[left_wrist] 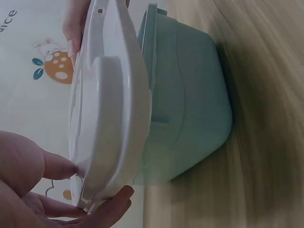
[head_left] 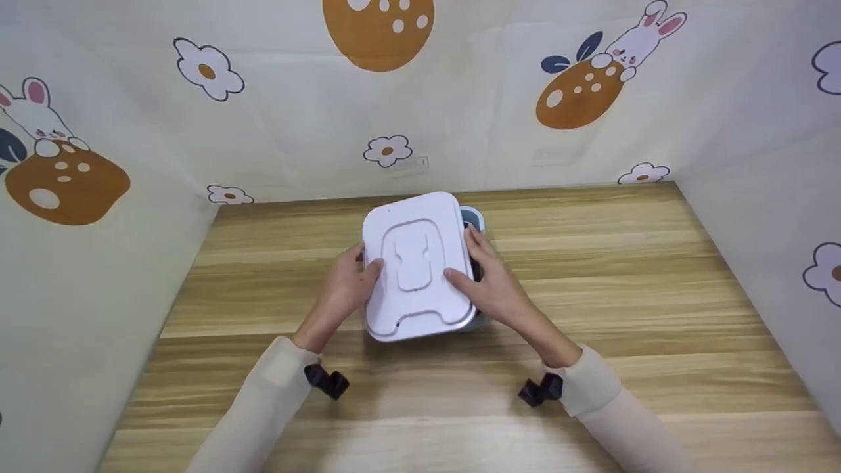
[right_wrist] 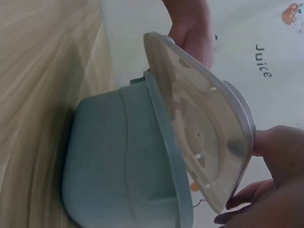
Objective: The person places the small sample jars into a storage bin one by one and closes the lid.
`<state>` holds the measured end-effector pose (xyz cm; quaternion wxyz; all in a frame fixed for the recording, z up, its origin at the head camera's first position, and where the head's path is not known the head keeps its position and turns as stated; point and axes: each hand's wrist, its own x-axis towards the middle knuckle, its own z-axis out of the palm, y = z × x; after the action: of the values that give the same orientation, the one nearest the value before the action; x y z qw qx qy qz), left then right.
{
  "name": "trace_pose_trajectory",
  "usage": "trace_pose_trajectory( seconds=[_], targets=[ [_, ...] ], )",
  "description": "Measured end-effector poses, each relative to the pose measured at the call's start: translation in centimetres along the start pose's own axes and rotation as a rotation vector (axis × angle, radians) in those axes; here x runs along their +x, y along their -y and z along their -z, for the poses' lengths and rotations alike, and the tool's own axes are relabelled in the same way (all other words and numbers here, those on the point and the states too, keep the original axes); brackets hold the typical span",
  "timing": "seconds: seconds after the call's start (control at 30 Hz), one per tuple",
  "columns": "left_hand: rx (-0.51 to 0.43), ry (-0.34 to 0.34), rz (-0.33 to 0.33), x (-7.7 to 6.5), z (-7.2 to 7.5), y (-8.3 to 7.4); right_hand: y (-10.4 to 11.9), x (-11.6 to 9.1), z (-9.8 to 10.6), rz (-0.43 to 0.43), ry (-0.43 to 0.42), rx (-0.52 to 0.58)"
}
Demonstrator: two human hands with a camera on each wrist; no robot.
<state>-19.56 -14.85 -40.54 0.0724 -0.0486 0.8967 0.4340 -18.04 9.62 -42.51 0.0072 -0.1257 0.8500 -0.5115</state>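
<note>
A white plastic lid (head_left: 414, 305) with rounded corners lies tilted over a blue-green plastic box (right_wrist: 109, 156) that stands on the wooden table. My left hand (head_left: 346, 284) grips the lid's left edge, thumb on top and fingers beneath. On the opposite edge my right hand (head_left: 496, 286) holds the lid the same way, its thumb on the upper face. In the right wrist view the lid's right side is raised off the box rim, leaving a gap. Part of the rim shows past the lid's far right corner in the head view. What the box contains is mostly hidden.
The wooden tabletop (head_left: 611, 282) spreads around the box. A pale cloth backdrop (head_left: 295, 131) printed with rabbits, flowers and orange fruit hangs behind and at both sides. Small black devices (head_left: 542, 390) are strapped at both wrists over light sleeves.
</note>
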Motion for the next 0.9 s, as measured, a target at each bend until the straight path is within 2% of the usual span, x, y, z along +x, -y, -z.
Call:
trace_pose_trajectory(
  seconds=[0.13,0.3,0.57,0.9],
  targets=[
    [0.05,0.004,-0.04,0.7,-0.7,-0.9,-1.0,0.3,0.4,-0.051,0.004,0.012],
    [0.068,-0.016,-0.097,1.4,-1.5,-1.7,-2.0,0.7,0.8,-0.136,0.009,0.062],
    [0.149,-0.02,-0.082,2.4,-2.4,-2.2,-3.3,1.2,0.8,-0.226,0.002,0.274],
    [0.078,0.012,-0.025,3.0,-3.2,-1.9,-4.5,1.3,0.8,-0.241,-0.029,0.343]
  ],
)
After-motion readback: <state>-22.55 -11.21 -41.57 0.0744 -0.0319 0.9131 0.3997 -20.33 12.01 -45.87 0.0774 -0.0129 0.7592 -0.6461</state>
